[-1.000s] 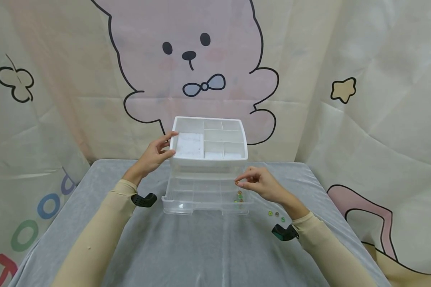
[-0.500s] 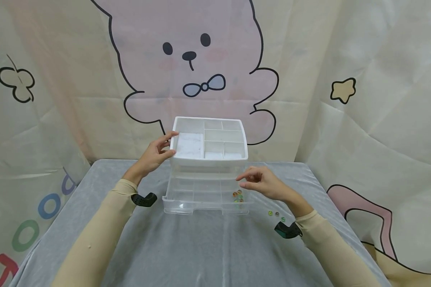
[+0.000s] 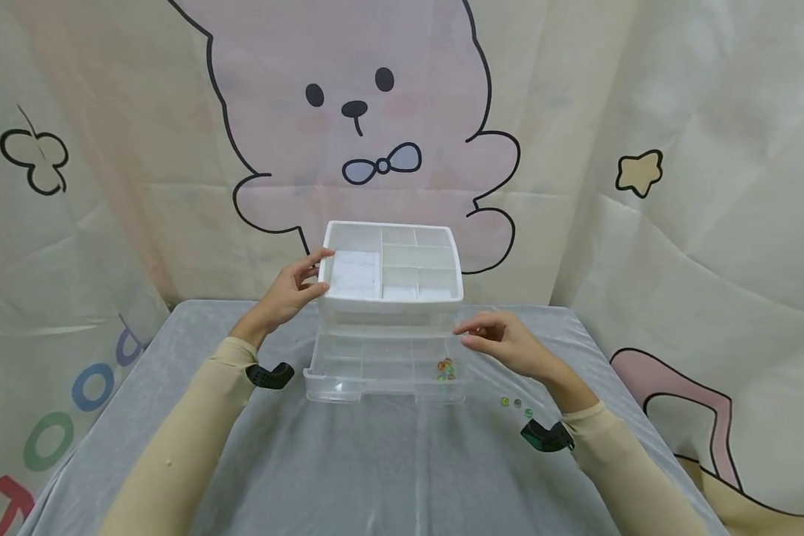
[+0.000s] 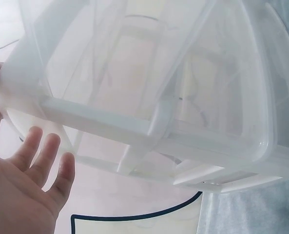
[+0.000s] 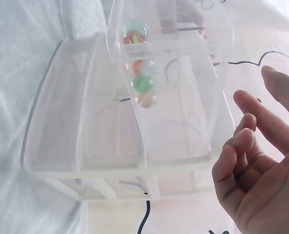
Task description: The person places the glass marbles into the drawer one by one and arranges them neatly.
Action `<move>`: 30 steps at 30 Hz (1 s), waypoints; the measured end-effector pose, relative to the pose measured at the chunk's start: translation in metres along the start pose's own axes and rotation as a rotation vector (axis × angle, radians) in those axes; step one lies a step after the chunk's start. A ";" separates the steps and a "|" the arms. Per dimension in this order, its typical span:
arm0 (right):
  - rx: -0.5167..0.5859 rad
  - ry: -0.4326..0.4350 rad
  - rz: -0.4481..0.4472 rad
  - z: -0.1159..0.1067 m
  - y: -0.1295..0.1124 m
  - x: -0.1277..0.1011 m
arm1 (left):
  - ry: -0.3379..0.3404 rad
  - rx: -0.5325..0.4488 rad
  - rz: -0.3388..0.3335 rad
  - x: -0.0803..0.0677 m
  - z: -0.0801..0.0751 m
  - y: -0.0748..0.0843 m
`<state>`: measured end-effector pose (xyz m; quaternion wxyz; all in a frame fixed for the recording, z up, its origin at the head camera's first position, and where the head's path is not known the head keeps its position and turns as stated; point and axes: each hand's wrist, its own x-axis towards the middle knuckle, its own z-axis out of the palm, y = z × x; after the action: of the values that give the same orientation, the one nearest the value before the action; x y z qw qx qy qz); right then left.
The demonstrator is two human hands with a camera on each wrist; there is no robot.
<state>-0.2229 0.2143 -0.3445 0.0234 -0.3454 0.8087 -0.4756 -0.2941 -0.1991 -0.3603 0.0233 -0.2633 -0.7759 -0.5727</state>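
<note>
A white plastic storage box with a divided top tray stands at the middle of the table. Its clear lower drawer is pulled out toward me. Several coloured glass marbles lie in the drawer's right compartment; they show through its wall in the right wrist view as green and orange marbles. My left hand holds the tray's left rim by thumb and forefinger, the other fingers off the box. Right of the drawer, my right hand hovers with loosely bent fingers, holding nothing.
Three loose marbles lie on the grey cloth beneath my right wrist. A cloth backdrop with a printed bear hangs right behind the table, and more printed cloth encloses both sides.
My right hand has let go of an orange marble, which now lies with the others in the drawer, and has drawn back to the right. My left hand stays on the box.
</note>
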 end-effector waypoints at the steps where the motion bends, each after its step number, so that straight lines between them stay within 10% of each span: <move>1: 0.003 0.005 0.005 -0.001 0.001 -0.002 | 0.001 0.003 0.000 0.000 0.000 0.000; 30: 0.015 0.060 0.037 -0.016 0.032 -0.039 | 0.016 0.005 -0.011 -0.001 0.002 0.000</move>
<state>-0.2162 0.2592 -0.3726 0.0108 -0.3156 0.8116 -0.4915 -0.2931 -0.1978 -0.3615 0.0268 -0.2542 -0.7786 -0.5730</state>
